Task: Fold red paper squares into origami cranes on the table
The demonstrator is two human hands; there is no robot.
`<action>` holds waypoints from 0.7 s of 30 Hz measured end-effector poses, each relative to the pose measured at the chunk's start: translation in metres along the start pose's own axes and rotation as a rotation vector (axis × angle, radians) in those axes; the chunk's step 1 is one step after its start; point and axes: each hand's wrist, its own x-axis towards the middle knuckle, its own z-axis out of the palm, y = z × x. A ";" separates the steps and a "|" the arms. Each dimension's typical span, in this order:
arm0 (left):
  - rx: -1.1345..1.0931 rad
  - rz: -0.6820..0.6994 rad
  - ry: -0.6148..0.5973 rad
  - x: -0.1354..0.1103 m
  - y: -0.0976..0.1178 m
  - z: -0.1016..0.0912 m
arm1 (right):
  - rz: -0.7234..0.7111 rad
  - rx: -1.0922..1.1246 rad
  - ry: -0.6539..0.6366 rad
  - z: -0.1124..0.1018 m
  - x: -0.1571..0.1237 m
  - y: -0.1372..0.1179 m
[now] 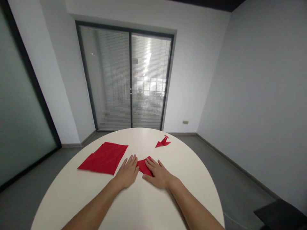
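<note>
A small folded piece of red paper (pixel 143 166) lies flat on the table between my two hands. My right hand (pixel 157 174) rests palm down, its outstretched fingers covering the right part of the paper. Beside the paper's left edge, my left hand (pixel 127 172) lies flat with its fingers extended; whether its fingers overlap that edge I cannot tell. Farther back to the right stands a red origami crane (pixel 163 142). Larger red paper sheets (pixel 104 158), somewhat creased, are spread to the left of my left hand.
The round cream table (pixel 141 207) fills the lower middle, its curved edge dropping to a grey floor. A dark flat object (pixel 283 214), partly cut off, is at the lower right. Behind the table is a glass door with blinds (pixel 110 80).
</note>
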 end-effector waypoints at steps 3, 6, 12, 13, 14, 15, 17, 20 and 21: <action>-0.084 0.114 0.052 0.001 0.004 -0.001 | 0.007 -0.024 0.007 -0.001 0.001 -0.002; -0.169 0.270 -0.019 0.002 0.008 0.001 | -0.010 -0.033 0.006 -0.002 0.001 -0.004; -0.176 0.224 -0.062 0.002 0.000 0.006 | 0.054 -0.035 -0.075 -0.007 -0.002 0.005; -0.167 0.205 -0.064 0.002 -0.002 0.006 | 0.071 -0.035 -0.085 -0.008 -0.003 0.008; -0.160 0.188 -0.064 0.002 -0.002 0.005 | 0.083 -0.033 -0.091 -0.009 -0.004 0.010; -0.156 0.175 -0.055 0.002 -0.002 0.003 | 0.090 -0.032 -0.094 -0.009 -0.005 0.011; -0.162 0.183 -0.005 0.001 0.000 -0.001 | 0.088 -0.034 -0.088 -0.009 -0.006 0.013; -0.223 0.262 0.103 0.000 0.005 -0.010 | 0.070 -0.037 -0.060 -0.007 -0.005 0.014; -0.257 0.279 0.115 0.000 0.007 -0.012 | 0.066 -0.037 -0.047 -0.007 -0.005 0.014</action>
